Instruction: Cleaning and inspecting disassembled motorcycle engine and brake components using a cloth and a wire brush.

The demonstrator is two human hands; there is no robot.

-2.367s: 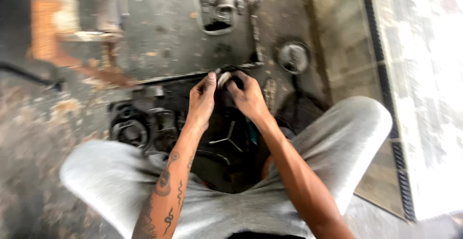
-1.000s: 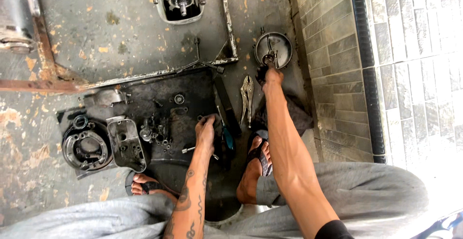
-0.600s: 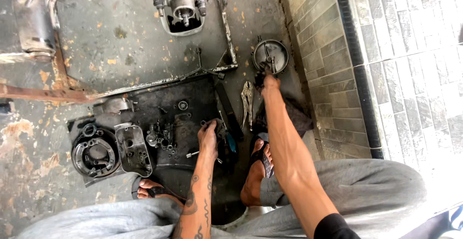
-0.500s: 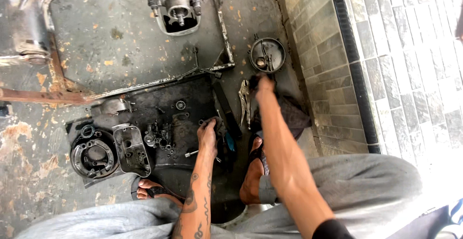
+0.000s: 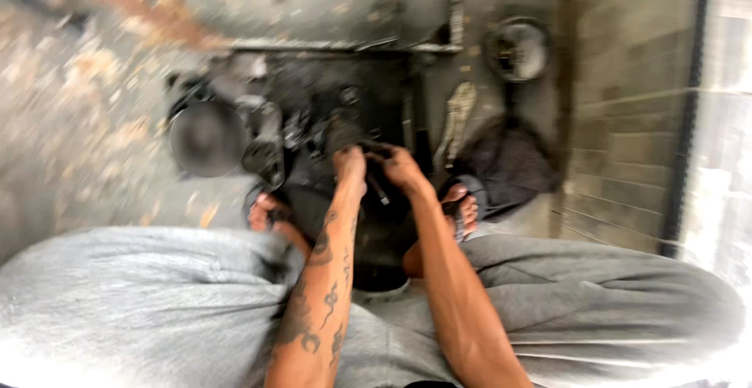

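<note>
greasy black tray beneath hands

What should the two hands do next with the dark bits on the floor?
Probably steady before picking anything. The left hand and right hand meet over the dark greasy metal parts tray, but the picture is too blurred to tell what they hold.

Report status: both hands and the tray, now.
Left hand and right hand close together over the dark parts tray, grip blurred. Small metal rod just beneath them. Round engine cover left of tray, apart.
</note>
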